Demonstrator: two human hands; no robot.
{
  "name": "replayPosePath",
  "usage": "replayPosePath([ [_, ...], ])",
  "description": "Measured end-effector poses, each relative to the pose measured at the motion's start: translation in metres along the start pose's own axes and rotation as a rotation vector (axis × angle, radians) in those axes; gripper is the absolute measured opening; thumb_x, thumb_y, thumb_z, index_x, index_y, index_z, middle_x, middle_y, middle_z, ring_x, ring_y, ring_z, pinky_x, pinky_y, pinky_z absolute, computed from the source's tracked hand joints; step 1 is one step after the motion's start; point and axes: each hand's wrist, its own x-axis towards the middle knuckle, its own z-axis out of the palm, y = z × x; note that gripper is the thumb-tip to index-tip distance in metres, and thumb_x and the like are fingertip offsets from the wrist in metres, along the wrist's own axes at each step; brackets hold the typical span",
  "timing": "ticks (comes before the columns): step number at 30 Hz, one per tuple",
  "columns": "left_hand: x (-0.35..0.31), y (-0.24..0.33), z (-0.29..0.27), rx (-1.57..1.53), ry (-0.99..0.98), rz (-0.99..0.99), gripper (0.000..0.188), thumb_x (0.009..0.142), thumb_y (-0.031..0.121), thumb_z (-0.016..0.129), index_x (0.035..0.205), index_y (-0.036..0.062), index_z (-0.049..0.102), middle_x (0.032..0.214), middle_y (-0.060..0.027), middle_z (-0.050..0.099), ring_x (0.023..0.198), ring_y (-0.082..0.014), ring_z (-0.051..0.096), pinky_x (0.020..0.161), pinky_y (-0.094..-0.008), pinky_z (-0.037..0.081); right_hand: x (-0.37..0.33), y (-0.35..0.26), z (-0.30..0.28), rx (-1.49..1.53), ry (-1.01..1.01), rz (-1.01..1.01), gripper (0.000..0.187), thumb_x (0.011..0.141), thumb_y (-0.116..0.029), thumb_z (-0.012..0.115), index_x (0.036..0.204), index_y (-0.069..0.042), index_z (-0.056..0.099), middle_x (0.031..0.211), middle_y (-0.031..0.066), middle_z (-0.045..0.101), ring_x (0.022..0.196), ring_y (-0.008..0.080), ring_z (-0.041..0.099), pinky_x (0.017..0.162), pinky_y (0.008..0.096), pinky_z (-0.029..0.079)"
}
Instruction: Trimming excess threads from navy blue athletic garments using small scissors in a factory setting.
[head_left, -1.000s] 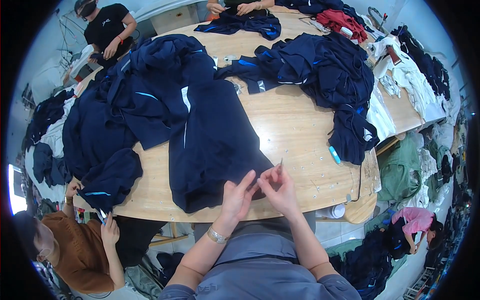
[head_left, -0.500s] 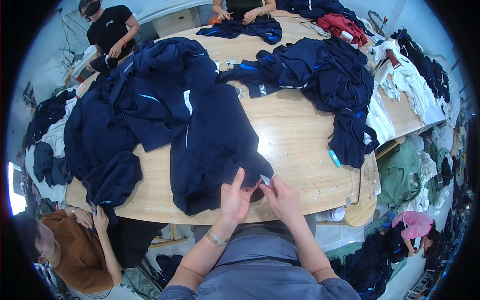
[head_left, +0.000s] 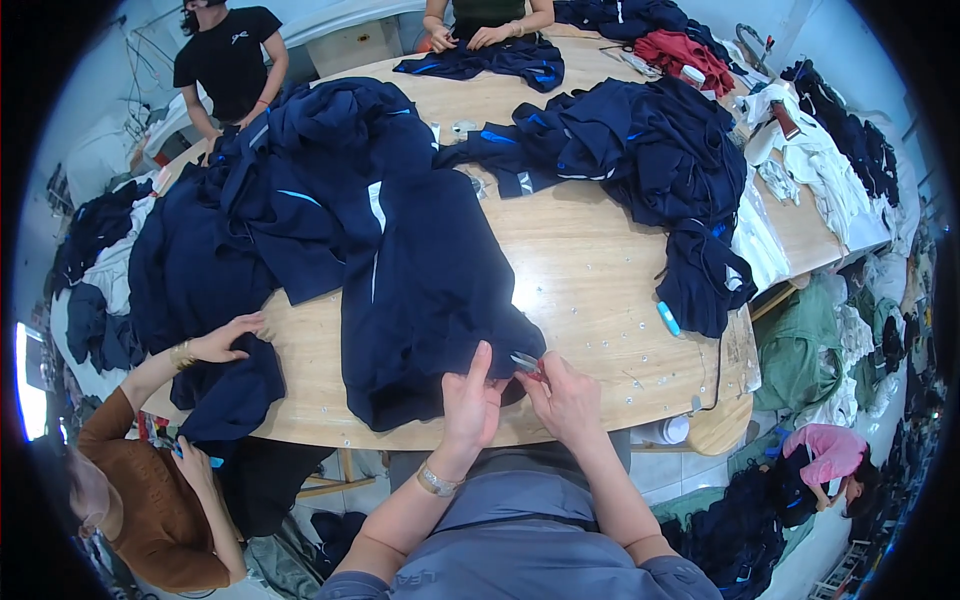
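A dark navy garment [head_left: 430, 260] with white and light stripes lies spread before me, its near corner at my hands. My left hand [head_left: 472, 400] has closed fingers on the garment's near edge, thumb pointing up. In my right hand [head_left: 566, 400] is a pair of small thread snips [head_left: 525, 362], their pale blades pointing left over the garment's corner. The blades are just beside my left fingers. What lies under my left fingertips is partly hidden by the hand.
Navy garments [head_left: 640, 150] are heaped at the far right, and a turquoise-and-white tube-like item [head_left: 669, 318] lies near them. At left, a co-worker in a brown top [head_left: 150, 490] handles navy cloth. Other people work across the table [head_left: 570, 250], which has small scraps on it.
The snips' blades have tilted and now show apart, while my hands stay nearly in place. The co-worker at left has reached one hand forward onto the cloth.
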Motion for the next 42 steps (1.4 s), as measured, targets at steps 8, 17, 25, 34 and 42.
replayPosePath([
  [8, -0.001, -0.001, 0.002, -0.004, 0.029, 0.029, 0.012, 0.091, 0.012, 0.052, 0.1, 0.0039, 0.056, 0.099, -0.0054, 0.059, 0.089, -0.0141, 0.058, 0.079, -0.0296, 0.048, 0.0, 0.001, 0.002, 0.018, 0.012, 0.003, 0.026, 0.08, -0.026, 0.064, 0.078, -0.005, 0.049, 0.065, 0.0107, 0.057, 0.055, 0.0296, 0.058, 0.047, 0.0363, 0.043],
  [17, -0.001, -0.005, -0.003, 0.042, 0.001, 0.056, 0.011, 0.091, 0.011, 0.053, 0.099, 0.0038, 0.055, 0.097, -0.0041, 0.059, 0.087, -0.0127, 0.057, 0.077, -0.0284, 0.048, -0.001, 0.002, 0.003, 0.062, -0.023, 0.057, 0.023, 0.082, -0.025, 0.062, 0.078, -0.004, 0.05, 0.062, 0.0098, 0.059, 0.054, 0.0282, 0.059, 0.049, 0.0359, 0.045],
  [25, -0.001, -0.005, -0.007, 0.063, 0.011, 0.048, 0.01, 0.09, 0.01, 0.054, 0.097, 0.0037, 0.055, 0.095, -0.0038, 0.059, 0.084, -0.0113, 0.057, 0.075, -0.0265, 0.048, -0.001, 0.001, 0.001, 0.168, 0.0, 0.054, 0.022, 0.082, -0.022, 0.063, 0.08, -0.004, 0.049, 0.062, 0.0106, 0.059, 0.054, 0.0289, 0.059, 0.048, 0.0357, 0.044],
  [34, -0.002, -0.001, 0.002, 0.068, 0.043, 0.104, 0.008, 0.09, 0.009, 0.055, 0.094, 0.0028, 0.056, 0.091, -0.0032, 0.059, 0.083, -0.0104, 0.057, 0.073, -0.026, 0.049, 0.002, 0.001, -0.001, 0.006, -0.001, 0.003, 0.023, 0.081, -0.023, 0.063, 0.078, -0.005, 0.049, 0.061, 0.0103, 0.058, 0.052, 0.029, 0.058, 0.046, 0.0361, 0.043],
  [42, -0.002, -0.009, -0.009, 0.189, 0.01, 0.223, 0.016, 0.09, 0.01, 0.054, 0.104, 0.002, 0.055, 0.096, -0.0048, 0.061, 0.083, -0.0106, 0.06, 0.07, -0.0228, 0.05, 0.001, 0.0, -0.003, -0.043, -0.028, -0.003, 0.024, 0.08, -0.025, 0.064, 0.078, -0.006, 0.049, 0.066, 0.0104, 0.058, 0.055, 0.029, 0.058, 0.047, 0.0366, 0.043],
])
